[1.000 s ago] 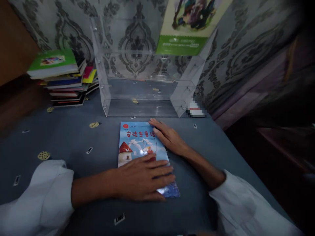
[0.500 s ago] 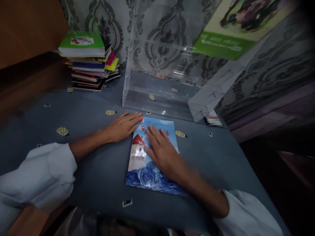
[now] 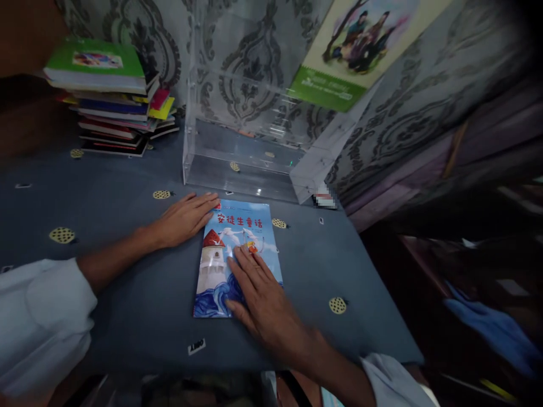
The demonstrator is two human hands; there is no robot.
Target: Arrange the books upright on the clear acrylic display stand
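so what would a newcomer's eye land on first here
Probably the bright blue book on the dark table, with the right hand across its lower right and the left hand at its top left corner. Next, the pile of books at the back left, green on top, and the clear stand beyond the book.

Two hands (image 3: 184, 220), one blue book (image 3: 232, 236), one clear rack (image 3: 319, 157), and one book pile (image 3: 111, 108) show.

The blue-grey tablecloth (image 3: 139, 305) is dotted with black-spotted yellow pineapples (image 3: 62, 235). Nearer its front edge, a blue book (image 3: 224, 244) is lettered in red; toward the back, a book stack (image 3: 111, 106) is topped in green.
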